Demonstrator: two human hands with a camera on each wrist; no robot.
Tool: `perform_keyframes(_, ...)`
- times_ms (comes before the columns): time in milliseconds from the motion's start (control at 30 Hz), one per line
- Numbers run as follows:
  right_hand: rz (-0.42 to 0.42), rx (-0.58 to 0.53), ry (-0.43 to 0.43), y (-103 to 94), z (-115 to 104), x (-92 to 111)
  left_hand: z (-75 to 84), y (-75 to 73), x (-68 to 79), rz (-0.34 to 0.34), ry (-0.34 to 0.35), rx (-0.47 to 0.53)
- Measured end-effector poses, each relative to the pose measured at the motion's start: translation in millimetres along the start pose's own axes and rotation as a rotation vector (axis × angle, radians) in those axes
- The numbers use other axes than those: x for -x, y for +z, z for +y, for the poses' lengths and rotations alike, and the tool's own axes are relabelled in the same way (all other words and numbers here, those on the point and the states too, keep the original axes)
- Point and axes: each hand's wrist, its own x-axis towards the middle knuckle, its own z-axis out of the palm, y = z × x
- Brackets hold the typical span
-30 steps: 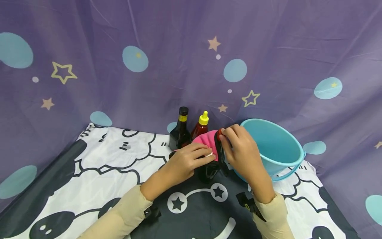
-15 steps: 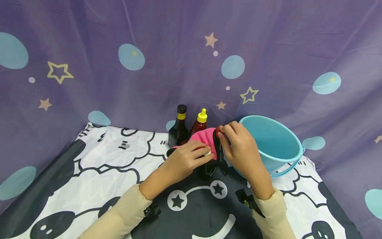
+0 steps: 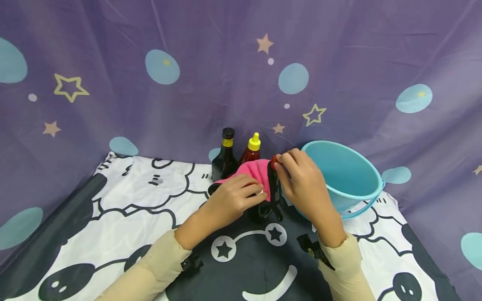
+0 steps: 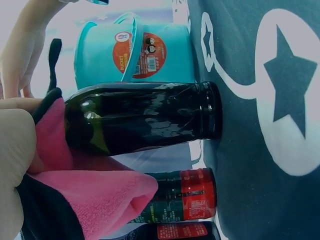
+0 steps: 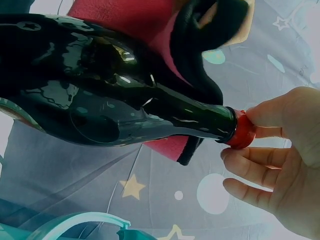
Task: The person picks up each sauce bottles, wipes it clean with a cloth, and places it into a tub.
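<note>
A dark green glass bottle (image 5: 150, 100) stands upright on the printed cloth, as the left wrist view shows. My right hand (image 3: 303, 179) pinches its red cap (image 5: 244, 131) between thumb and fingers. With my left hand (image 3: 235, 198) I hold a pink cleaning cloth (image 3: 250, 171) with black edging against the side of the bottle. The cloth (image 4: 95, 200) hangs in folds, and its black loop (image 4: 55, 62) sticks up beside the bottle. In the head view, the cloth and hands hide most of the bottle.
Behind the cloth stand a dark bottle with a black cap (image 3: 225, 161) and a red sauce bottle with a yellow nozzle (image 3: 253, 148). A light blue bucket (image 3: 340, 167) stands close to my right hand. A purple curtain (image 3: 211, 104) hangs behind the table.
The head view has tilted slightly down, so everything sits a little higher in it. Both hands keep the same holds on the cloth and the cap.
</note>
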Motion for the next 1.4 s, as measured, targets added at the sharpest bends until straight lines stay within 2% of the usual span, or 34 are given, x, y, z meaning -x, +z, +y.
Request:
perform_keyframes(167, -0.006, -0.003, -0.008, 2.0, -0.7, 2.3, 4.3, 0.3, 3.6, -0.025, -0.021, 0.015)
perform_keyframes(467, 0.001, 0.004, 0.003, -2.5, 0.3, 0.3, 5.4, -3.0, -3.8, -0.059, -0.027, 0.025)
perform_keyframes(833, 0.003, 0.006, -0.009, -1.3, 1.1, -0.7, 6.5, -5.9, -3.4, -0.111, -0.053, 0.018)
perform_keyframes(1400, -0.005, 0.003, 0.01, 1.0, 0.8, -1.5, 4.5, -4.1, -0.8, -0.119, -0.062, 0.017)
